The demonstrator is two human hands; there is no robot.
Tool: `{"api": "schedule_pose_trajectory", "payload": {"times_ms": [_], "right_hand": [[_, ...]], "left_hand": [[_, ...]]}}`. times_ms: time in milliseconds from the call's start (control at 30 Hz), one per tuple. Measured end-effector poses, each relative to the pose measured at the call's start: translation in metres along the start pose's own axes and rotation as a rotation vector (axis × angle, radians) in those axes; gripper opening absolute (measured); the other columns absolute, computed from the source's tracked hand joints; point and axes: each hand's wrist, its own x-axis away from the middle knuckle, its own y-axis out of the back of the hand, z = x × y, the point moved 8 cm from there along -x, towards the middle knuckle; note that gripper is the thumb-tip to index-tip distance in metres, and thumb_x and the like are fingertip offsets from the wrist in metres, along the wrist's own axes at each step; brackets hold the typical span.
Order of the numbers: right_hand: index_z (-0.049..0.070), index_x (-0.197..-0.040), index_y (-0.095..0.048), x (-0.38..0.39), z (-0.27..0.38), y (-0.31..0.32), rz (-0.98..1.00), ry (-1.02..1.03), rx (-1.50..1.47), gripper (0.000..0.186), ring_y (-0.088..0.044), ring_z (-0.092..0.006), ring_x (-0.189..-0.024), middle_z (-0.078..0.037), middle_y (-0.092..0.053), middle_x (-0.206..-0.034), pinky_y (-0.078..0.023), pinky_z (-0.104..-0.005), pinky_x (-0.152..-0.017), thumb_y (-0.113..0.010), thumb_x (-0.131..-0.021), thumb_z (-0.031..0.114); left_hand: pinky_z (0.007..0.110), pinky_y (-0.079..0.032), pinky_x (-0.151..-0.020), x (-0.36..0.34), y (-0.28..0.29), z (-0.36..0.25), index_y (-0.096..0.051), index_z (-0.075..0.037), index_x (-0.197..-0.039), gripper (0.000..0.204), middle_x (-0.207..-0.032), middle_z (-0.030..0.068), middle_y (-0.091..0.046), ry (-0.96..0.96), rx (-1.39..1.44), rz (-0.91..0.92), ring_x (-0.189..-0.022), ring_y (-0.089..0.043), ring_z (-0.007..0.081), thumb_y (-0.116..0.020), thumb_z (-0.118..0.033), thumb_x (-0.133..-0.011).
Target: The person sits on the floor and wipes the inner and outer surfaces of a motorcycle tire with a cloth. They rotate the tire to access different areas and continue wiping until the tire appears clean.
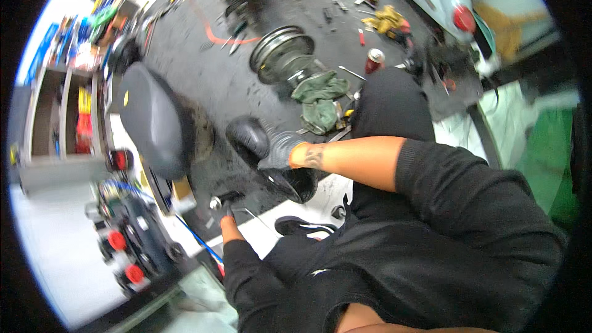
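Black tyre (290, 179) under gloved right hand (279, 150) fingers (262, 163).

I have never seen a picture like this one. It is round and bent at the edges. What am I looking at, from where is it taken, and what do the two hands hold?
No machine here: a person works with two gloved hands. The one picture comes from a wide fisheye camera worn on the head and looking down, so straight edges bend near the rim. The right hand, in a grey glove, rests on a black rounded part; how firmly it grips, I cannot tell. The left hand is closed around a black handle with a metal end. On the dark floor lie a bare wheel rim, green rags, a red can, yellow gloves and scattered small tools. A black scooter seat is at the left.
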Motion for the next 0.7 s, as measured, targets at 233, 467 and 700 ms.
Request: {"api": "schedule_pose_trajectory", "payload": {"times_ms": [233,467,700], "right_hand": [[0.010,-0.166,-0.011,-0.006,0.010,0.013,0.036,-0.065,0.022,0.123,-0.070,-0.0428,-0.109,-0.029,-0.068,-0.126,-0.054,-0.0504,-0.099,-0.083,-0.071,0.041],[0.009,-0.139,-0.055,0.048,0.070,0.165,-0.160,0.172,0.006,0.081,-0.070,-0.0420,-0.107,-0.025,-0.071,-0.117,-0.056,-0.0503,-0.094,-0.082,-0.068,0.038],[0.008,-0.147,-0.050,0.079,0.076,0.319,-0.372,0.335,-0.074,0.096,-0.067,-0.0393,-0.116,-0.024,-0.068,-0.128,-0.053,-0.0435,-0.102,-0.086,-0.063,0.039]], "left_hand": [[0.045,-0.048,-0.108,0.057,0.173,-0.090,-0.054,-0.004,-0.146,0.090,-0.136,0.0253,-0.065,-0.204,-0.314,-0.053,-0.128,-0.061,0.0410,-0.084,-0.050,-0.075],[0.041,-0.054,-0.098,0.148,0.293,-0.223,-0.056,0.000,-0.142,0.071,-0.122,0.0253,-0.071,-0.523,-0.274,0.057,-0.112,-0.070,0.0351,-0.079,-0.039,-0.087],[0.048,-0.050,-0.105,0.130,0.258,-0.350,-0.063,-0.006,-0.135,0.069,-0.131,0.0239,-0.067,-0.658,-0.454,0.111,-0.125,-0.063,0.0421,-0.081,-0.045,-0.081]]}}
